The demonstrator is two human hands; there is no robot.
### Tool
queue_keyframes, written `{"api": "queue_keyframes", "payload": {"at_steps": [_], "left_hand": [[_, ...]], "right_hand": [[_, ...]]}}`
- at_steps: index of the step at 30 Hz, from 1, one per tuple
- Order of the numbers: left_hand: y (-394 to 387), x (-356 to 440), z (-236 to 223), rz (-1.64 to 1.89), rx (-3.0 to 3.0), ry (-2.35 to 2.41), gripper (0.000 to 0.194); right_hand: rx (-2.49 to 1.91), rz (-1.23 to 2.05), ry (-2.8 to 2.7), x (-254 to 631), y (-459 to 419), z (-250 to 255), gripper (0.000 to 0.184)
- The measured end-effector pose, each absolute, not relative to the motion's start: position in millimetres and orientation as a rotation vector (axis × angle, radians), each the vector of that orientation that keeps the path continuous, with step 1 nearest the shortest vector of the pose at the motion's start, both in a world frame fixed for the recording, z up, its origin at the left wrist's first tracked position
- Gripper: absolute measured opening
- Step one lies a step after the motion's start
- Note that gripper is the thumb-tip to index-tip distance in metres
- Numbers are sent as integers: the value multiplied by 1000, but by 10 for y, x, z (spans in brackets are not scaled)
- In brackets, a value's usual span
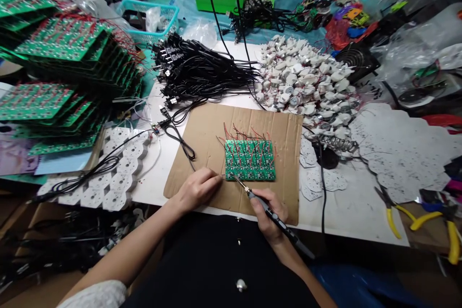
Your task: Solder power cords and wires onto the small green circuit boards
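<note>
Right hand [277, 206] is gripping a soldering iron [290, 235], tip pointing at the lower-left corner of the green circuit board [250, 172]; can't tell if it's touching. Board is lying flat on the cardboard sheet [202, 127], red and black wires sticking up from it. Left hand [199, 188] is resting just left of the board, fingers curling in; can't tell whether it's pinching the black cable [185, 148] running up to it.
</note>
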State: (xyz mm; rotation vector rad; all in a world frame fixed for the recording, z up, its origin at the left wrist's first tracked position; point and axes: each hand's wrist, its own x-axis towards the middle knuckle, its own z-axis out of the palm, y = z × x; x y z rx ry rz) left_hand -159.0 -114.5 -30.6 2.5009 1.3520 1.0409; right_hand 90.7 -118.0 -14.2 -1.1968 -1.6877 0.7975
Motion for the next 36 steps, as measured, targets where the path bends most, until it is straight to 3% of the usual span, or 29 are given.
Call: {"api": "queue_keyframes", "payload": {"at_steps": [17, 36], "left_hand": [[-1215, -1600, -389, 959, 2564, 1283, 35], [-1208, -1584, -367, 951, 2624, 1285, 32]], "right_hand": [[-1124, 794, -1724, 920, -1207, -174, 11], [-1010, 783, -1781, 926, -1193, -295, 17]]}}
